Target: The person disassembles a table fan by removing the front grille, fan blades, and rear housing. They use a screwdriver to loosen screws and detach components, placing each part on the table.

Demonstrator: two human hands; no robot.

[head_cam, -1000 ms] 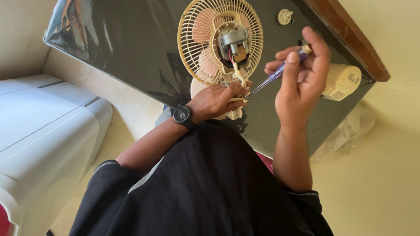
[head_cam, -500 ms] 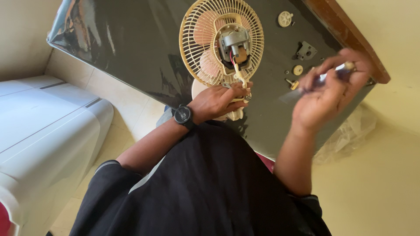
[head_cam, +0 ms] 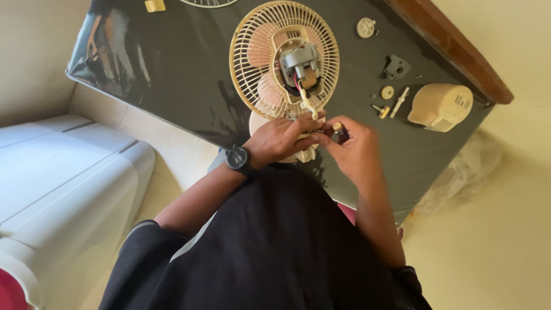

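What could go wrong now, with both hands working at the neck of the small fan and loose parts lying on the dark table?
1. The small loose parts lie near the table edge; a nudge might send them to the floor.
2. The right hand holds the screwdriver close to the left hand; a slip might jab fingers.
3. The red and black wires of the bare motor might get snagged.

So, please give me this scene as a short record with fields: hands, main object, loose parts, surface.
left hand: on the fan neck, watch on wrist
right hand: at the same spot, holding a small tool
fan: cream, rear cover off, motor exposed
loose parts: motor cover, gear, grey bracket, small screws
surface: black table
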